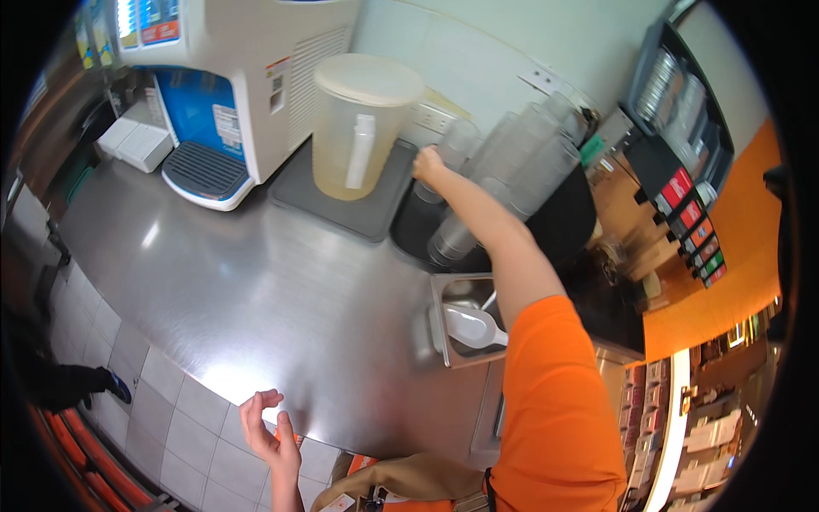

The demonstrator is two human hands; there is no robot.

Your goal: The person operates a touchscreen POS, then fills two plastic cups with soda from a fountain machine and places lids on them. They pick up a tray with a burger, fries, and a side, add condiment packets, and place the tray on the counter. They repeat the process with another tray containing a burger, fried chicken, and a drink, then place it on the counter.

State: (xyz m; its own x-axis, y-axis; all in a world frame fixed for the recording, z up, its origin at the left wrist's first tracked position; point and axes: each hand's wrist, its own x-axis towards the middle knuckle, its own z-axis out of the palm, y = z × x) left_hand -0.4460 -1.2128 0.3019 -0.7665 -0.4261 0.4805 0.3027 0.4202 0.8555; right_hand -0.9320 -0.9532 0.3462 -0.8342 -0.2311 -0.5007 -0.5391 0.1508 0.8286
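Comm. drinks kitchen w/ s/s counter, bev. dispenser, stacked clear cups

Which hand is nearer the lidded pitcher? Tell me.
Right. The right hand is beside the lidded pitcher, at the clear cups; the left hand is far from it, lower in view.

At the right hand are tall, clear, shiny plastic cups; to its left, a round, cloudy plastic pitcher and a rectangular, matt grey plastic tray. Nearer the body than that hand are a wide, glossy silver metal counter and a rectangular, polished metal bin with a smooth white plastic scoop.
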